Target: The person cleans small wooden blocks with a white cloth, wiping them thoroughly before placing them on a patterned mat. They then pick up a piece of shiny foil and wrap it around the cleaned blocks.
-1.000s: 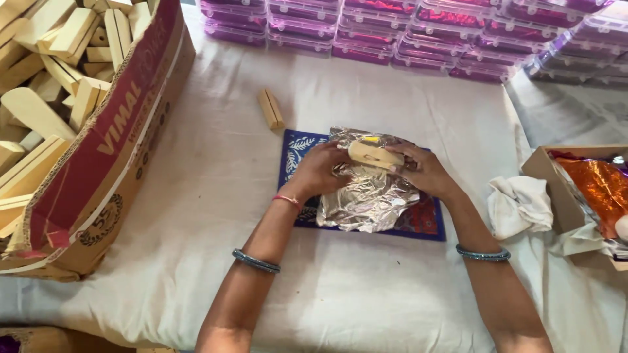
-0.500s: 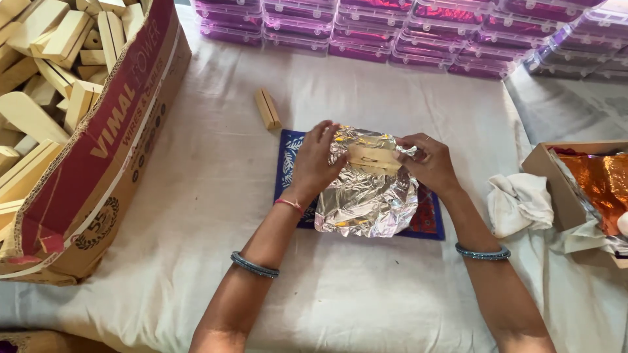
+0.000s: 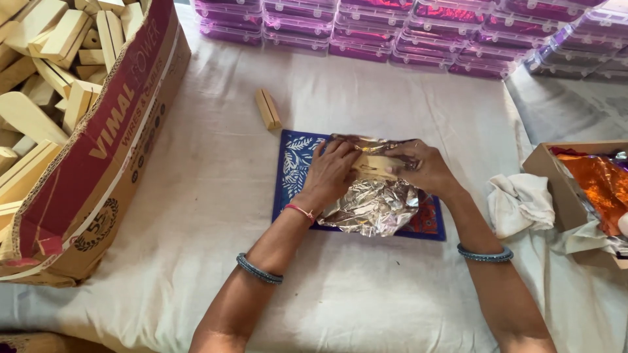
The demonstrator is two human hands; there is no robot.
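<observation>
Right, I've got both hands down on the foil sheet (image 3: pixel 374 204), which lies crumpled and shiny on the blue patterned mat (image 3: pixel 296 165) in the middle of the white cloth (image 3: pixel 196 196). My left hand (image 3: pixel 332 171) sits at about nine o'clock of the pale wooden block (image 3: pixel 378 163), fingers curled and pressing the foil edge against it; my right hand (image 3: pixel 424 168) is at three o'clock, fingers bent and pinching foil over the block's other end, so neither hand is spread flat and both have hold of foil and wood together. The block rests near the twelve o'clock edge of the sheet, partly covered. I'd judge the foil thin, light and quick to tear or crease for good, so it wants gentle pressure along the folds, not a tug at a corner. The block looks stiff, light and smooth, easiest to grip by its long sides through the foil. At eleven o'clock of the mat lies a loose wooden piece (image 3: pixel 268 108), well apart from my hands. At nine o'clock stands a big cardboard box (image 3: pixel 111 144) heaped with more wooden pieces. Rows of purple plastic cases (image 3: pixel 405 33) run along twelve o'clock, and at three o'clock there's a white rag (image 3: pixel 520 202) beside a small box (image 3: pixel 556 189) holding orange foil (image 3: pixel 598 183).
</observation>
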